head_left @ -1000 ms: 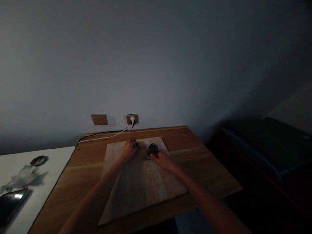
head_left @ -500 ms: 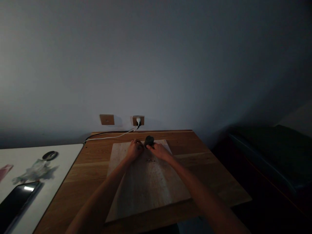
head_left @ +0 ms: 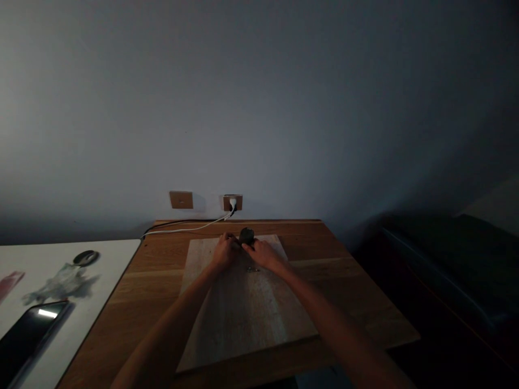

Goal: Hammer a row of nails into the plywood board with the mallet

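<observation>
Both hands meet at the far end of a pale wooden board (head_left: 243, 313) lying on a brown wooden table (head_left: 344, 292). My right hand (head_left: 263, 254) is closed on a small dark round object (head_left: 246, 235), held just above the board. My left hand (head_left: 224, 250) is curled beside it, fingertips touching the same dark object or something tiny I cannot make out. A small metallic piece (head_left: 253, 268) lies on the board under my right wrist. The scene is dim.
A white cable (head_left: 190, 228) runs from a wall socket (head_left: 232, 202) along the table's far edge. On the white surface (head_left: 101, 259) to the left lie a black phone (head_left: 28, 337), crumpled plastic (head_left: 60, 284) and a dark ring-shaped thing (head_left: 84, 257). Dark furniture (head_left: 446, 270) stands to the right.
My right hand lifted the dark round object off the board and carried it left and farther away to meet my left hand. The small metallic piece stayed on the board.
</observation>
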`<control>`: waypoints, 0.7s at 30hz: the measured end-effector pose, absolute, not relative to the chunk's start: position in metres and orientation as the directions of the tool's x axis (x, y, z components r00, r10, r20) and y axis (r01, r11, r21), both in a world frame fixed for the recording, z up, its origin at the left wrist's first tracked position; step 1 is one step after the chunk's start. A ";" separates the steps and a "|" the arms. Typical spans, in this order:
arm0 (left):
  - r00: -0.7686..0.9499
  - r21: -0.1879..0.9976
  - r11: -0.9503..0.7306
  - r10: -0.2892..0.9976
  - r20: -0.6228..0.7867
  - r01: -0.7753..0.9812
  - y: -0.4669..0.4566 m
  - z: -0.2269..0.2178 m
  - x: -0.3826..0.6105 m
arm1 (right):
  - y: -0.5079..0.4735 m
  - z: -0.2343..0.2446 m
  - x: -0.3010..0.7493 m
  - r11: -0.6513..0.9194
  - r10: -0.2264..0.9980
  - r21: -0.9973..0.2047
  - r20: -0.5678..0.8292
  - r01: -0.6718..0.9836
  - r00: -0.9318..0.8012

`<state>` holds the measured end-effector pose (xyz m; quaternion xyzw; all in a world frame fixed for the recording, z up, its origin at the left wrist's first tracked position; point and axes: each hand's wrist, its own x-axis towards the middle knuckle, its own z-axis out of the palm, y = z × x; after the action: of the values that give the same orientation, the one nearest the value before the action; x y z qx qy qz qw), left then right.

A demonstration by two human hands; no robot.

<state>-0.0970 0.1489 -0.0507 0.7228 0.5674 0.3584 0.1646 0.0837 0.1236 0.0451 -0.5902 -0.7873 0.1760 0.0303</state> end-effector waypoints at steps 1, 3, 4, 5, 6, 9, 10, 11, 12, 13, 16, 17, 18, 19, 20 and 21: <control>0.101 0.646 -0.301 0.939 0.328 0.701 0.149 -0.049 -0.099 | 0.123 0.046 0.083 0.243 0.940 -0.313 -0.158 0.918 -0.303; 0.113 0.649 -0.301 0.942 0.315 0.698 0.150 -0.045 -0.106 | 0.122 0.047 0.083 0.247 0.938 -0.311 -0.161 0.918 -0.307; 0.123 0.650 -0.301 0.944 0.305 0.698 0.150 -0.042 -0.111 | 0.122 0.048 0.084 0.249 0.937 -0.310 -0.163 0.918 -0.309; 0.134 0.647 -0.300 0.947 0.294 0.701 0.149 -0.039 -0.117 | 0.122 0.049 0.084 0.250 0.937 -0.309 -0.163 0.918 -0.310; 0.144 0.641 -0.298 0.949 0.281 0.707 0.148 -0.036 -0.123 | 0.122 0.049 0.084 0.251 0.937 -0.307 -0.161 0.918 -0.310; 0.174 0.605 -0.288 0.955 0.240 0.743 0.145 -0.028 -0.134 | 0.121 0.048 0.084 0.257 0.937 -0.302 -0.156 0.918 -0.314; 0.181 0.589 -0.282 0.957 0.225 0.757 0.144 -0.026 -0.135 | 0.121 0.048 0.085 0.262 0.935 -0.301 -0.157 0.917 -0.318; 0.184 0.573 -0.273 0.960 0.209 0.772 0.143 -0.024 -0.135 | 0.120 0.048 0.085 0.266 0.933 -0.300 -0.158 0.916 -0.323; 0.186 0.558 -0.264 0.963 0.194 0.787 0.143 -0.023 -0.133 | 0.119 0.047 0.086 0.269 0.933 -0.299 -0.157 0.915 -0.325; 0.185 0.544 -0.254 0.966 0.179 0.800 0.144 -0.022 -0.131 | 0.118 0.046 0.087 0.270 0.933 -0.298 -0.155 0.916 -0.325; 0.183 0.514 -0.232 0.972 0.145 0.826 0.146 -0.018 -0.121 | 0.111 0.044 0.091 0.267 0.935 -0.293 -0.151 0.918 -0.320; 0.184 0.509 -0.229 0.973 0.138 0.830 0.147 -0.017 -0.119 | 0.108 0.043 0.093 0.270 0.934 -0.292 -0.153 0.918 -0.323; 0.185 0.508 -0.227 0.974 0.134 0.831 0.147 -0.015 -0.118 | 0.105 0.042 0.094 0.273 0.932 -0.291 -0.158 0.917 -0.327; 0.183 0.510 -0.227 0.974 0.135 0.830 0.148 -0.014 -0.118 | 0.103 0.041 0.095 0.275 0.929 -0.288 -0.166 0.917 -0.331; 0.179 0.517 -0.226 0.974 0.140 0.826 0.148 -0.014 -0.119 | 0.100 0.039 0.096 0.277 0.926 -0.284 -0.176 0.918 -0.334; 0.171 0.527 -0.225 0.974 0.149 0.819 0.148 -0.013 -0.120 | 0.099 0.038 0.096 0.278 0.923 -0.280 -0.187 0.919 -0.336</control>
<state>-0.1200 0.1480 -0.0131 0.7471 0.6000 0.2328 0.1659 0.0961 0.0985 0.0381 -0.5760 -0.7993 0.1710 0.0060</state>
